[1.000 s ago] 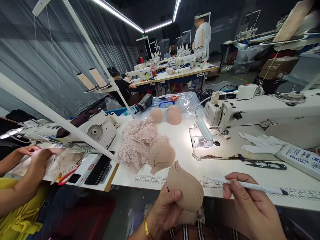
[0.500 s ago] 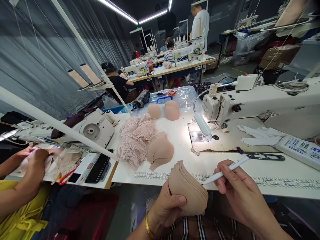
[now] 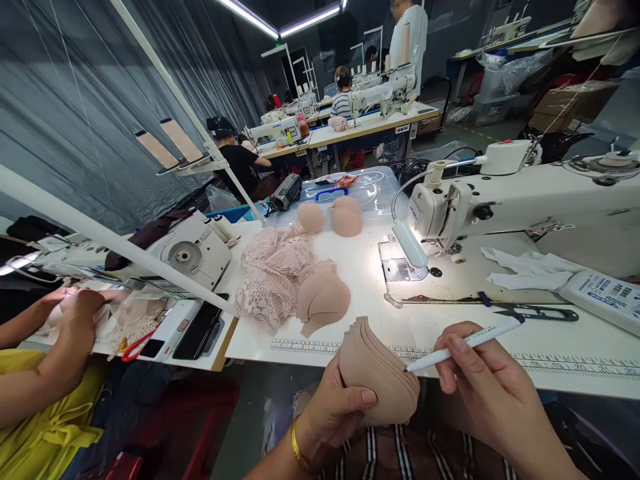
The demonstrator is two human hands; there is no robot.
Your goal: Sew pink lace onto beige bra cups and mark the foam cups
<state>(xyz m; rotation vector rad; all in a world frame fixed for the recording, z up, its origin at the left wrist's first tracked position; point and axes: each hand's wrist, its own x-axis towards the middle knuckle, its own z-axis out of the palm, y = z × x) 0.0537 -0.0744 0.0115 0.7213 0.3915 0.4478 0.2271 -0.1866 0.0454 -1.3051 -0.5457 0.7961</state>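
My left hand is closed around a nested stack of beige bra cups, its thumb pressed on the outer face. The cups fan out in layers, their edges turned to the right. Pinched in the fingers of my right hand is a white marker pen. The pen's tip meets or nearly meets the layered cup edges; I cannot tell which. Just beyond, more beige cups lie on the white table beside a heap of pale pink lace.
A sewing machine stands at the right, with black thread snips and white cloth by it. Two pink cups lie at the back. At left, a co-worker's arms work near red-handled scissors. A printed ruler lines the front edge.
The view has shifted slightly, so the table things appear a little displaced. The pen sits slightly lower against the cup edges, and more of its dark end shows. Both hands keep their hold.
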